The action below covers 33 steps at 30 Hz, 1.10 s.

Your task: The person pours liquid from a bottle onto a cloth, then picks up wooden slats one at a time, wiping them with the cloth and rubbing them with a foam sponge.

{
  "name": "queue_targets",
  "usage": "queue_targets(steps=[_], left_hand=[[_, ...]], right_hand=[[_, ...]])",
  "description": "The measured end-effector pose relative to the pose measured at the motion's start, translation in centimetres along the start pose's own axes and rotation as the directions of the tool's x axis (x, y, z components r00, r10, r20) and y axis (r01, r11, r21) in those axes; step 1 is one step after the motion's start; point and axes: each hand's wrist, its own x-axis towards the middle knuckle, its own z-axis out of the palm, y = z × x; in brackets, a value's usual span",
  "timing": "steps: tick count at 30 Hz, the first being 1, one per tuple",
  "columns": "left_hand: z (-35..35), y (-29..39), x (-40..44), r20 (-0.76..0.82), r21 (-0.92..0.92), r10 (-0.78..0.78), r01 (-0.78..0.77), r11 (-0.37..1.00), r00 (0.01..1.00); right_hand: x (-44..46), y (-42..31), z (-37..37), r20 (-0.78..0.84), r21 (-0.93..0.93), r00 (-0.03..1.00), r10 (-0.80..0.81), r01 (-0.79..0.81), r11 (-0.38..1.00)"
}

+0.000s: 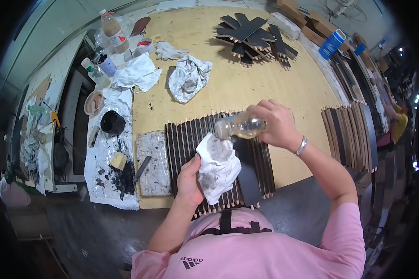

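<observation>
My left hand grips a white cloth that has grey stains on it. In my right hand is a clear plastic bottle, tipped sideways with its mouth close against the upper part of the cloth. Some yellowish liquid shows inside the bottle. Under both hands, a row of dark wooden slats with pale dowel ends lies side by side on the table. One wider black board rests on top of the slats, partly behind the cloth.
Crossed black boards are piled at the back of the table. A crumpled stained rag lies behind the slats. Left are a black cup, a yellow sponge and bottles. Stacked boards stand right; another person is beyond.
</observation>
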Motion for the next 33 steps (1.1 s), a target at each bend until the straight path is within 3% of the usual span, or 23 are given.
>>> queue_targets(steps=[4, 10, 13, 16, 17, 20, 22, 23, 24, 25, 26, 27, 28, 30, 31, 33], left_hand=[[0.0, 0.9, -1.0, 0.005, 0.026, 0.046, -0.047, 0.999, 0.999], [-1.2, 2.0, -3.1, -0.105, 0.121, 0.142, -0.129, 0.984, 0.984], [-1.4, 2.4, -3.8, -0.128, 0.141, 0.188, -0.170, 0.975, 0.974], [-2.0, 2.9, -4.1, -0.130, 0.201, 0.224, -0.195, 0.960, 0.966], [-1.9, 3.2, -3.8, -0.114, 0.246, 0.232, -0.198, 0.949, 0.966], [-0.4, 3.8, -2.8, -0.040, 0.395, 0.272, -0.235, 0.888, 0.961], [0.7, 4.3, -1.8, 0.015, 0.554, 0.325, -0.278, 0.784, 0.946], [0.7, 4.1, -1.0, 0.032, 0.712, 0.403, -0.304, 0.633, 0.914], [1.1, 3.7, -0.5, 0.207, 0.868, 0.431, -0.367, 0.333, 0.879], [1.7, 3.1, 0.0, 0.382, 0.911, 0.395, -0.412, -0.008, 0.836], [2.3, 2.2, 0.5, 0.534, 0.833, 0.299, -0.431, -0.347, 0.791], [2.6, 0.7, 0.8, 0.656, 0.710, 0.174, -0.523, -0.471, 0.734], [2.6, -1.3, 1.1, 0.749, 0.558, 0.028, -0.607, -0.566, 0.662], [1.4, -5.2, 0.8, 0.779, 0.446, -0.250, -0.789, -0.422, 0.574], [0.5, -6.2, 1.2, 0.782, 0.375, -0.367, -0.850, -0.371, 0.505], [-0.1, -4.8, 4.9, 0.739, 0.320, -0.409, -0.813, -0.486, 0.536]], right_hand=[[3.6, 3.8, 2.9, -0.162, 0.306, 0.971, 0.175, -0.119, 0.944], [11.6, 10.5, 7.9, -0.173, 0.716, 0.895, 0.411, -0.173, 0.677], [13.4, 11.3, 10.5, -0.176, 0.617, 0.899, 0.400, -0.216, 0.757], [14.1, 13.4, 13.9, -0.183, 0.680, 0.852, 0.490, -0.251, 0.689], [13.6, 13.5, 13.9, -0.193, 0.735, 0.863, 0.468, -0.189, 0.651], [9.1, 11.9, 12.3, -0.280, 0.299, 0.780, 0.560, -0.483, 0.823], [2.5, 7.1, 9.4, -0.280, 0.206, 0.814, 0.509, -0.467, 0.860], [-1.3, 3.8, 8.0, -0.223, 0.206, 0.834, 0.504, -0.465, 0.861], [-5.3, 0.4, 7.2, -0.110, 0.192, 0.830, 0.547, -0.523, 0.831], [-9.5, -2.7, 6.7, -0.016, 0.151, 0.851, 0.525, -0.517, 0.842], [-12.4, -5.6, 5.8, 0.091, 0.161, 0.838, 0.538, -0.546, 0.822], [-14.9, -7.6, 5.9, 0.110, 0.156, 0.832, 0.544, -0.555, 0.817], [-16.9, -9.2, 6.0, 0.129, 0.151, 0.823, 0.553, -0.568, 0.809], [-19.1, -11.4, 6.9, 0.121, 0.168, 0.750, 0.651, -0.662, 0.731], [-19.6, -11.9, 7.9, 0.015, 0.168, 0.756, 0.655, -0.648, 0.743], [-19.9, -12.0, 8.5, 0.008, 0.205, 0.722, 0.691, -0.678, 0.706]])
